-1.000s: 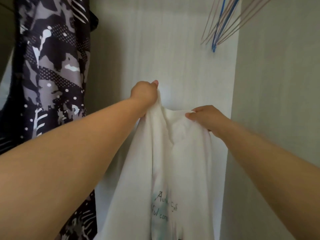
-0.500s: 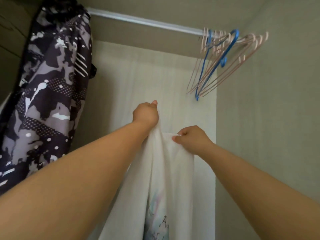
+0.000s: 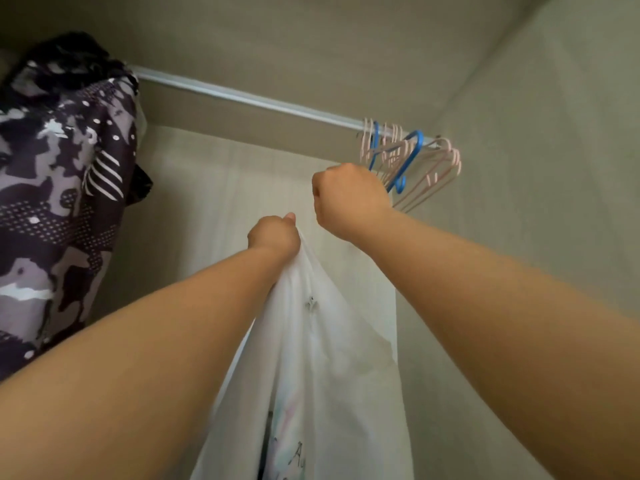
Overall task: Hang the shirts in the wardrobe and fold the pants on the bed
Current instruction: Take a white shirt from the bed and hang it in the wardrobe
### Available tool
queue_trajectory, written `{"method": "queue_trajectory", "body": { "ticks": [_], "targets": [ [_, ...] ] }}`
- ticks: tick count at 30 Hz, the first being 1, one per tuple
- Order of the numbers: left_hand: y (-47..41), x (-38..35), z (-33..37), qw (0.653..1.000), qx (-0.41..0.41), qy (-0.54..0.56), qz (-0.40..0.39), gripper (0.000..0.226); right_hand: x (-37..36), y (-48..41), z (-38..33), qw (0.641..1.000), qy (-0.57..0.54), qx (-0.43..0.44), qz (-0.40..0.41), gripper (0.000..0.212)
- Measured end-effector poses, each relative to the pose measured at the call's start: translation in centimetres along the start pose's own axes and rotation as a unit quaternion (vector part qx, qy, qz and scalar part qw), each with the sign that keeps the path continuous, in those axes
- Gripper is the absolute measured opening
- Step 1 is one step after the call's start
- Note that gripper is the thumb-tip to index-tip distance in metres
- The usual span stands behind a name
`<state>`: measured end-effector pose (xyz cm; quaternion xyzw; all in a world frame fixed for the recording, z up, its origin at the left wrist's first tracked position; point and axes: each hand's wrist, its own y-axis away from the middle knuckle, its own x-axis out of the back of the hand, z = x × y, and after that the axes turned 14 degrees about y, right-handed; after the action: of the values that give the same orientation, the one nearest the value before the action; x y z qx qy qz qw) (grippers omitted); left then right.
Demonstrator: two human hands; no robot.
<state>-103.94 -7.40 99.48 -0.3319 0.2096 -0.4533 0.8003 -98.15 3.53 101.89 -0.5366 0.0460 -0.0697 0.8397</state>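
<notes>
wardrobe rail (image 3: 242, 98) overhead | left hand (image 3: 273, 235) grips white shirt (image 3: 329, 358) | right hand (image 3: 349, 199) fisted at hangers (image 3: 417, 142), hold unclear

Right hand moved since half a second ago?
Yes. The right hand let go of the white shirt and rose to the hangers on the rail.

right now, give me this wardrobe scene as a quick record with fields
left hand: grips the white shirt by its top, held up
right hand: raised at the bare hangers, fingers curled; a grip on one cannot be told
hangers: pink and blue, bunched at the rail's right end
patterned garment: hangs at the rail's left end
shirt status: not yet on a hanger
</notes>
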Motion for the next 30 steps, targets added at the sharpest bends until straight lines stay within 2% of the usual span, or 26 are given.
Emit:
{"method": "queue_trajectory", "body": {
  "ticks": [5,12,15,21,24,30],
  "targets": [
    [-0.4,0.2,0.8,1.000,0.022,-0.006,0.002,0.049,1.0,-2.3,2.4,0.989,0.144,0.034,0.021,0.028],
    [-1.2,0.7,1.4,0.999,0.037,-0.032,-0.015,0.049,-0.2,-3.0,5.0,0.972,0.232,-0.044,0.010,0.029],
    [-1.4,0.9,2.0,0.997,0.028,-0.064,-0.029,0.050,-0.5,-3.8,6.0,0.958,0.277,-0.069,-0.025,0.030],
    [-2.0,1.6,2.9,0.997,0.013,-0.077,-0.018,0.051,-0.7,-4.6,7.4,0.958,0.251,-0.109,-0.090,0.026],
    [-2.1,1.5,2.9,0.997,0.010,-0.081,-0.017,0.051,-0.9,-4.4,7.6,0.959,0.235,-0.126,-0.094,0.015],
    [-2.5,1.6,2.5,0.996,0.007,-0.083,-0.014,0.049,-1.8,-4.7,7.5,0.964,0.213,-0.132,-0.086,0.017]
  ]
}}
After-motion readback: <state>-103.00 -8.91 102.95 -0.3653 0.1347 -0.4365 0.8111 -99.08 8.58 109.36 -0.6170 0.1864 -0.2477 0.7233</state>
